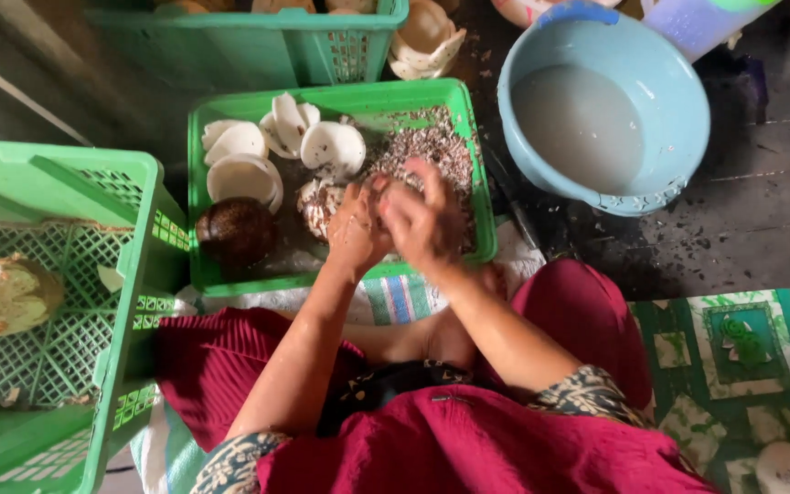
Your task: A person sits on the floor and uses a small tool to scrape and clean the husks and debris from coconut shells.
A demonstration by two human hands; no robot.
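My left hand (354,229) and my right hand (427,220) are pressed together over the front of a small green crate (198,206), both closed around a brown-speckled white coconut piece (322,206) that shows at the left of the hands. Whether the right hand also holds a tool is hidden. Inside the crate lie several white coconut halves (244,174), a dark brown coconut shell (235,230) and a heap of brown peelings (427,146).
A light blue basin (678,101) of cloudy water stands at the right. A large green basket (130,183) at the left holds a husked piece (2,295). Another green basket (249,46) is behind. Dark wet floor and a green patterned mat (752,348) lie right.
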